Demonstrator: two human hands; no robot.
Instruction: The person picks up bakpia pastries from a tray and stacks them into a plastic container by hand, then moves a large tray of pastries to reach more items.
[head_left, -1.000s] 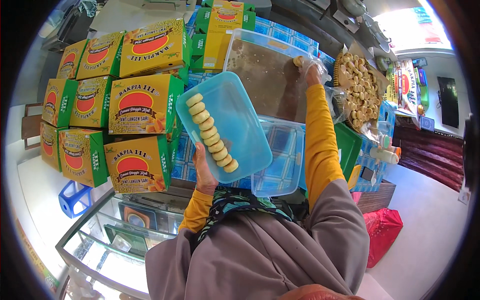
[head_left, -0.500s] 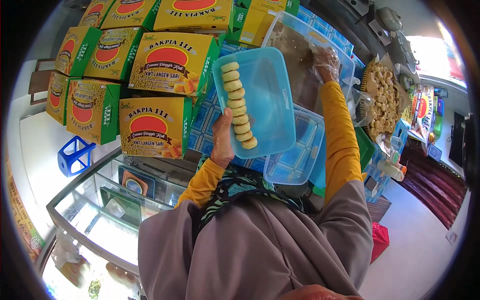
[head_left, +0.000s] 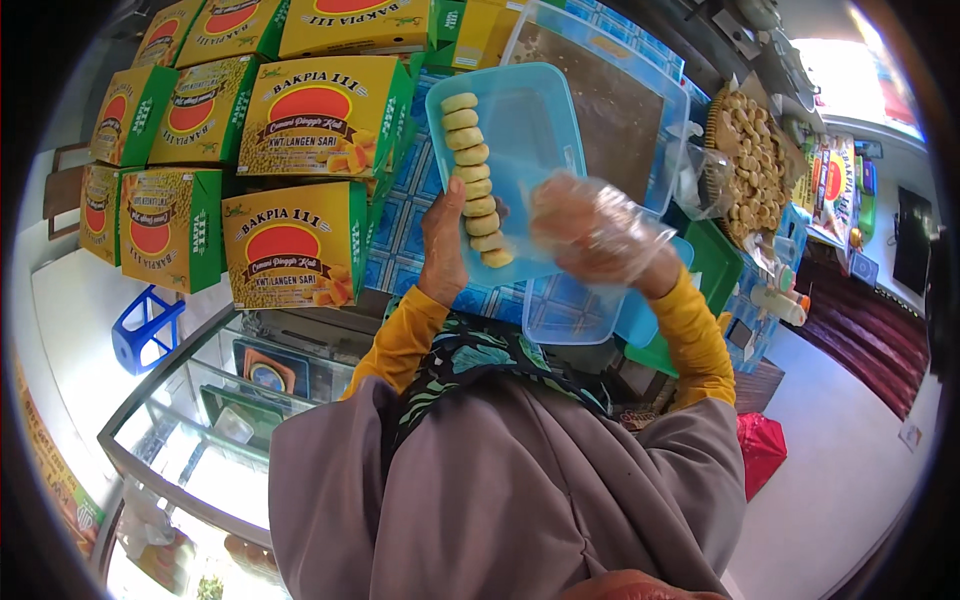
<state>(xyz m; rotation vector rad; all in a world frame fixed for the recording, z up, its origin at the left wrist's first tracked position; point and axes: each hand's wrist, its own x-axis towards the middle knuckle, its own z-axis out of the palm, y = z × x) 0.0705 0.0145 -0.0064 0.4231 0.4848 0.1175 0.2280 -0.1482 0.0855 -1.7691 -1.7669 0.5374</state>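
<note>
Two hands are raised over the counter, both at one light-blue plastic tray (head_left: 520, 150). The left hand (head_left: 445, 245) grips the tray at its lower left edge, thumb up along the side and the other fingers hidden behind it, so the tray stands tilted up toward the camera. One column of round pale pastries (head_left: 475, 180) runs down the tray's left side, its lowest pieces just beside the left thumb. The right hand (head_left: 590, 230), wrapped in a clear plastic glove, hangs in front of the tray's lower right corner with its fingers curled loosely; whether they pinch a pastry cannot be told through the crinkled film. Behind the tray lies a large clear tub (head_left: 620, 100), and below it stacked clear containers (head_left: 570, 305). Yellow-and-green cartons (head_left: 300, 250) fill the left, and a basket of pastries (head_left: 750, 165) sits at the right.
</note>
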